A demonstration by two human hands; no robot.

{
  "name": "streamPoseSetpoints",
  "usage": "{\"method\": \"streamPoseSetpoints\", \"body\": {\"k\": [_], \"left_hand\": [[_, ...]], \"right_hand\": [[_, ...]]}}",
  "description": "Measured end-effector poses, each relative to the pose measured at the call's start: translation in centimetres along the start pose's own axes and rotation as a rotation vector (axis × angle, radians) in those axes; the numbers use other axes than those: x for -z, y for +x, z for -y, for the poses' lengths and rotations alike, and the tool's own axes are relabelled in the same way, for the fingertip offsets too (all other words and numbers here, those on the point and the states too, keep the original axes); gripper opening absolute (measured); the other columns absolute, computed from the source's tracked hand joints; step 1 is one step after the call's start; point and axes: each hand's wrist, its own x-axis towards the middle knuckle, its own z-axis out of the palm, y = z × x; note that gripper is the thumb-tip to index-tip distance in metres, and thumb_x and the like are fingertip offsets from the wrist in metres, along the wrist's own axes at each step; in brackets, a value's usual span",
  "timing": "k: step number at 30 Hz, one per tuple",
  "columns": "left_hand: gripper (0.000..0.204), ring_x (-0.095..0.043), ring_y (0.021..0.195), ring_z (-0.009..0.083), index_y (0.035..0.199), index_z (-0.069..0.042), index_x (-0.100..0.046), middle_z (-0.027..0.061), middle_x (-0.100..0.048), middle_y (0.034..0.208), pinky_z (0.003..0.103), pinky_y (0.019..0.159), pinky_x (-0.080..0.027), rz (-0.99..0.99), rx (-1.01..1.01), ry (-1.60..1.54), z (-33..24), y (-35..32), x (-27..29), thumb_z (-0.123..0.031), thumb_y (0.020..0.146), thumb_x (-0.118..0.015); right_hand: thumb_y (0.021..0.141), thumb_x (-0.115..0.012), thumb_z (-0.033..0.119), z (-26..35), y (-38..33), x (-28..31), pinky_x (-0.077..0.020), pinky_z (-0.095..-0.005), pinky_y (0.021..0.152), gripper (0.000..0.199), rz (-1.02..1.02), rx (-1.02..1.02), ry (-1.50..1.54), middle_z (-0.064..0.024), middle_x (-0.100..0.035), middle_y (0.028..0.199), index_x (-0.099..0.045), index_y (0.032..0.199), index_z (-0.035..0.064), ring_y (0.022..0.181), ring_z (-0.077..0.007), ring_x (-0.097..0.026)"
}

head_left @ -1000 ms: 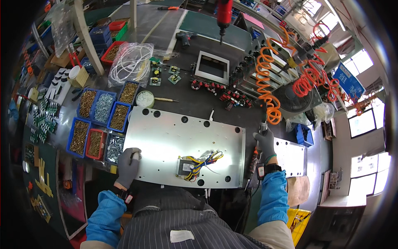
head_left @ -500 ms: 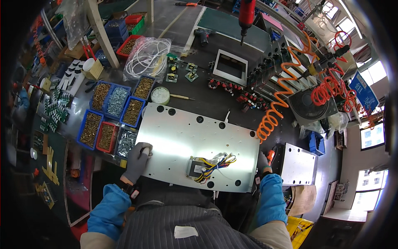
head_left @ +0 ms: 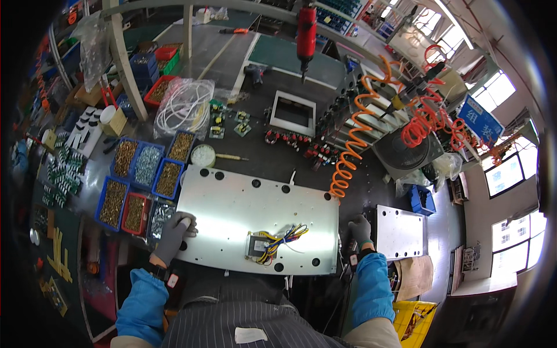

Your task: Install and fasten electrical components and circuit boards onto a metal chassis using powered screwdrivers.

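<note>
A large silvery metal panel (head_left: 220, 211) with black-ringed holes lies in front of me. On it sits a small metal-cased transformer (head_left: 256, 246) with a bundle of yellow, blue and black wires (head_left: 283, 239). My left hand (head_left: 176, 233), in a grey glove, is closed at the panel's left edge, its fingertips over the top face. Just past the right edge, my gloved right hand (head_left: 360, 229) is apart from the panel with its fingers loosely bent, and nothing shows in them. To its right lies a second, smaller-looking panel (head_left: 400, 232).
Left of the panel stand blue bins (head_left: 112, 203) and a red bin (head_left: 134, 214) of screws and fittings. Behind it are a round tub (head_left: 203, 155) and a brush-like tool (head_left: 232, 157). A red power screwdriver (head_left: 306, 40) hangs overhead, near an orange coiled hose (head_left: 355, 136).
My view has shifted, so the bench appears further left. My right hand has come away from an orange-handled tool, which no longer shows. The left hand stays at the panel's left edge.
</note>
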Motion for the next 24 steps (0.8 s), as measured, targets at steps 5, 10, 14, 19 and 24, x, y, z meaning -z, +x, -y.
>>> {"method": "streamPoseSetpoints", "body": {"k": [5,10,14,19,24], "left_hand": [[0.021,-0.069,0.087,0.0202,0.109,0.0,-0.061,0.0117,-0.066,0.097,0.032,0.08,-0.059,0.079,0.107,-0.036,-0.9,0.8,1.1,-0.013,0.101,-0.047],[0.022,-0.07,0.092,0.024,0.113,0.001,-0.059,0.0144,-0.065,0.102,0.035,0.084,-0.059,0.145,0.151,-0.102,-0.9,0.9,2.0,-0.013,0.101,-0.047],[0.021,-0.069,0.092,0.0235,0.111,0.001,-0.059,0.014,-0.064,0.102,0.035,0.084,-0.059,0.169,0.139,-0.113,-0.9,0.7,1.9,-0.013,0.101,-0.047],[0.021,-0.069,0.09,0.0211,0.111,0.001,-0.059,0.0124,-0.064,0.101,0.032,0.081,-0.06,0.047,0.074,-0.125,-0.8,-0.4,0.6,-0.013,0.103,-0.045],[0.019,-0.068,0.088,0.0191,0.106,-0.001,-0.062,0.0096,-0.065,0.098,0.03,0.076,-0.059,-0.116,0.027,-0.117,-0.4,-2.5,-1.3,-0.01,0.102,-0.045]], "right_hand": [[0.077,-0.072,0.023,7.1,2.8,4.7,-0.0535,-0.04,0.084,0.035,-0.196,0.194,0.191,-0.0156,-0.072,0.098,-0.069,0.106,0.004,0.093,-0.0322,-0.069],[0.082,-0.071,0.019,15.3,5.3,11.1,-0.052,-0.0339,0.082,0.032,-0.265,0.203,0.309,-0.0117,-0.072,0.099,-0.068,0.109,0.003,0.091,-0.0218,-0.068],[0.083,-0.07,0.018,19.7,7.4,15.2,-0.0518,-0.0321,0.083,0.032,-0.316,0.322,0.326,-0.0111,-0.072,0.098,-0.068,0.111,0.0033,0.091,-0.0199,-0.068],[0.083,-0.068,0.017,23.1,13.8,21.6,-0.052,-0.0332,0.081,0.037,-0.437,0.473,0.35,-0.0111,-0.071,0.103,-0.066,0.115,-0.0011,0.088,-0.0188,-0.066],[0.088,-0.071,0.025,25.0,20.0,25.1,-0.0497,-0.0332,0.084,0.045,-0.439,0.488,0.634,-0.0121,-0.069,0.108,-0.06,0.124,-0.0001,0.093,-0.018,-0.064]]}}
